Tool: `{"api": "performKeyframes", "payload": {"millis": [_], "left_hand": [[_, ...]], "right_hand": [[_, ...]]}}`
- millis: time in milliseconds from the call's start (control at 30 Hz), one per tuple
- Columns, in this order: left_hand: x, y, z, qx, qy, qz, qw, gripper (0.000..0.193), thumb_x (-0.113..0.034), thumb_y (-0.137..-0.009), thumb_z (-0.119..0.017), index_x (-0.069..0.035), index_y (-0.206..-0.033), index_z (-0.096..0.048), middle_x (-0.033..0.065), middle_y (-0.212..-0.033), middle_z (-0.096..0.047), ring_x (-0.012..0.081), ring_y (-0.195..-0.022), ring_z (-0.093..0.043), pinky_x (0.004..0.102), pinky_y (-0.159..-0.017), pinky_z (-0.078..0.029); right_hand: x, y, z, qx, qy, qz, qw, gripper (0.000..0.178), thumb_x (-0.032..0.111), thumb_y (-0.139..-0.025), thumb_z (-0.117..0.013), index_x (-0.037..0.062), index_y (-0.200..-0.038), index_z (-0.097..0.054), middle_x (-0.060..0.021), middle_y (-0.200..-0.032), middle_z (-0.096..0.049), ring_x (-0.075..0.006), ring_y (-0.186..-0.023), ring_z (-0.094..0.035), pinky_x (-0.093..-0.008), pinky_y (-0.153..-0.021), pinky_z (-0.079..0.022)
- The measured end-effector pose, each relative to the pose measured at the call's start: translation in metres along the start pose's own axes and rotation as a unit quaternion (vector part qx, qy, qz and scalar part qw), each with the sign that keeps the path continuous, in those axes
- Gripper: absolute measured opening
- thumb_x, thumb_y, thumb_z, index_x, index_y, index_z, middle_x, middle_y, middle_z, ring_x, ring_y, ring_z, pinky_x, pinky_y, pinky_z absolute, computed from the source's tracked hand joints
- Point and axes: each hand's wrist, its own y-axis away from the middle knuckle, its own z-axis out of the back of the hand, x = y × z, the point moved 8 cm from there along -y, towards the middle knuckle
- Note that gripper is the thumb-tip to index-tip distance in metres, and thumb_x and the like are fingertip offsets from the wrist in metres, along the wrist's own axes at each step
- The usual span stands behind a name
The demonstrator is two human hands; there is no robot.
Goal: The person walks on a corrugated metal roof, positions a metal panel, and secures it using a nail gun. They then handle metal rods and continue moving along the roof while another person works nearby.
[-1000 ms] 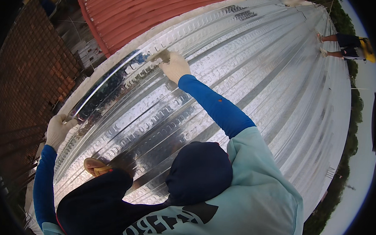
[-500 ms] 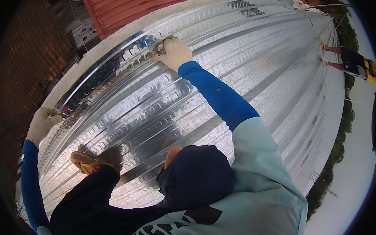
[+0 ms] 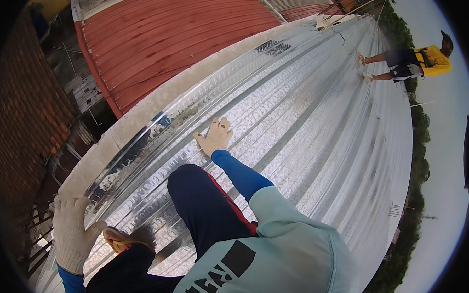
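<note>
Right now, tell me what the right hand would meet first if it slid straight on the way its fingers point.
The right hand lies flat on the ribbed metal roof sheet, fingers pointing upslope. That line looks free along the sheet; depth is unclear.

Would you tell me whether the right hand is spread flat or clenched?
Spread flat: the right hand rests palm-down, fingers extended, on the corrugated metal roof sheet.

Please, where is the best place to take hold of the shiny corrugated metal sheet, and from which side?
Probably by its long free edge on the left, where the left hand already rests. The corrugated metal sheet lies flat on the roof, so its ribbed face, under the right hand, gives nothing to close on. Come from the left side.
</note>
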Motion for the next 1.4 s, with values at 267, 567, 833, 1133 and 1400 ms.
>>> {"api": "performKeyframes", "payload": {"millis": [267,567,833,1133,1400], "left_hand": [[-0.117,0.01,0.061,0.121,0.057,-0.033,0.991,0.052,-0.034,-0.088,-0.08,-0.01,-0.131,-0.063,0.0128,-0.117,-0.067,0.0338,-0.112,-0.062,0.0491,-0.096,-0.047],[-0.183,-0.025,0.103,0.138,0.076,-0.12,0.98,0.049,-0.037,-0.083,-0.08,-0.006,-0.119,-0.066,0.0163,-0.11,-0.068,0.036,-0.104,-0.064,0.048,-0.089,-0.049],[-0.171,-0.073,-0.04,0.282,-0.082,-0.101,0.951,0.049,-0.048,-0.08,-0.086,-0.005,-0.1,-0.074,0.0143,-0.099,-0.075,0.0274,-0.095,-0.073,0.0417,-0.082,-0.05],[-0.223,-0.079,-0.036,0.142,0.0,-0.274,0.951,0.041,-0.045,-0.078,-0.086,-0.009,-0.092,-0.074,0.0096,-0.087,-0.072,0.0282,-0.087,-0.072,0.0422,-0.079,-0.049],[-0.207,-0.074,-0.067,0.157,-0.04,-0.251,0.954,0.039,-0.046,-0.081,-0.081,-0.01,-0.094,-0.077,0.0095,-0.091,-0.075,0.0293,-0.088,-0.073,0.0425,-0.078,-0.05]], "right_hand": [[0.01,0.007,0.006,0.054,-0.001,0.002,0.999,0.127,0.076,-0.079,-0.075,-0.0043,-0.165,-0.028,-0.0413,-0.168,-0.018,-0.0559,-0.158,-0.011,-0.0727,-0.124,-0.008],[0.015,0.002,0.019,0.124,-0.019,-0.008,0.992,0.131,0.075,-0.075,-0.079,-0.0022,-0.167,-0.026,-0.039,-0.171,-0.016,-0.057,-0.161,-0.005,-0.0706,-0.127,-0.004],[-0.056,-0.025,-0.09,-0.039,0.157,0.088,0.983,0.079,0.041,-0.094,-0.062,0.0138,-0.165,-0.039,-0.0323,-0.172,-0.021,-0.0555,-0.157,-0.019,-0.0711,-0.123,-0.015],[-0.037,-0.025,-0.068,-0.008,0.105,0.095,0.99,0.056,0.027,-0.103,-0.049,0.0227,-0.159,-0.048,-0.0279,-0.173,-0.022,-0.0526,-0.157,-0.023,-0.0732,-0.12,-0.021],[-0.027,-0.028,-0.062,0.039,0.107,0.077,0.991,0.057,0.028,-0.104,-0.049,0.0242,-0.16,-0.048,-0.026,-0.174,-0.024,-0.0509,-0.157,-0.024,-0.0721,-0.12,-0.022]]}}
